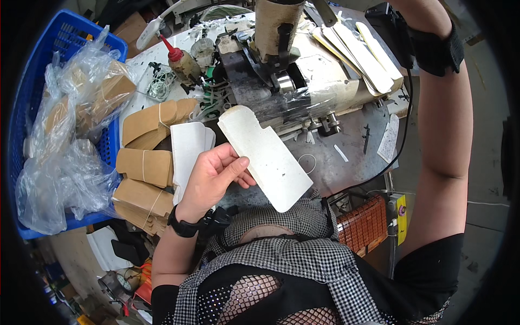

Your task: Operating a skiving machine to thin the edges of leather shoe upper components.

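Observation:
My left hand (215, 177) is closed on a flat white cut piece (266, 157) that looks like stiff card, with a notch along one edge. The thumb lies on its face and the fingers are behind it. The piece is held tilted in front of a sewing-type machine (281, 81) with a worn metal body. My right arm reaches up along the right side. Only part of my right hand (425, 15) shows at the top edge, its fingers out of sight. A black device (389, 32) with a cable hangs at that wrist.
Banded bundles of brown pieces (145, 165) and a stack of white pieces (187, 149) lie left of the machine. A blue crate (21, 135) holds plastic bags. A red-capped bottle (183, 62) stands behind. More long white pieces (357, 54) lie at the back right.

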The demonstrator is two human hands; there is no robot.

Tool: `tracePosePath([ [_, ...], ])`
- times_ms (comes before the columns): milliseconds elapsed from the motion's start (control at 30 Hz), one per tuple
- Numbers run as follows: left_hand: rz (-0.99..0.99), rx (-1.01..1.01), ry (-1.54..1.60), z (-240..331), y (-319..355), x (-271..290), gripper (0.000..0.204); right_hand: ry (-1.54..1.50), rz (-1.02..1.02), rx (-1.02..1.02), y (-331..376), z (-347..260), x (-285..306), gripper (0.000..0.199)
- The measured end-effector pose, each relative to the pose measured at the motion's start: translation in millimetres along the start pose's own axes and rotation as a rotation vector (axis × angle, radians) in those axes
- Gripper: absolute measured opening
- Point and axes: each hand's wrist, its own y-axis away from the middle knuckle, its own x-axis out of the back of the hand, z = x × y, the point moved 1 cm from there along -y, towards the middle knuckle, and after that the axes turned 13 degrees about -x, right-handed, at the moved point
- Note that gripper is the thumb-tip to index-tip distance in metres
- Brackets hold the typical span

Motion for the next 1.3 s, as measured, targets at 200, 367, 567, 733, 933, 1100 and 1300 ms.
tracePosePath([
  [200,-0.015,0.009,0.006,-4.5,-2.0,1.4,0.02,0.005,-0.098,-0.286,-8.7,-18.2,0.0,0.033],
  [367,-0.01,0.007,-0.009,-2.1,-1.2,1.3,0.02,-0.029,-0.029,-0.149,-0.1,-10.4,4.7,0.036],
  [567,-0.018,0.007,-0.015,-2.4,-1.5,1.1,0.021,0.185,-0.019,-0.162,-2.7,-21.6,7.7,0.038],
  [733,-0.022,0.006,-0.016,-3.7,-1.9,1.5,0.022,0.166,-0.057,-0.276,-0.7,-28.9,11.0,0.035],
  [933,-0.021,0.0,-0.027,-2.5,-3.2,1.0,0.022,0.152,0.045,-0.31,1.3,-23.5,2.1,0.035],
  [1100,-0.025,-0.021,-0.036,0.9,-8.8,-0.7,0.021,0.114,0.002,-0.319,7.1,-18.6,5.1,0.04],
  [1300,0.09,-0.059,-0.012,9.5,-12.5,7.7,0.02,-0.259,0.349,-0.117,64.4,-15.4,-16.5,0.041],
])
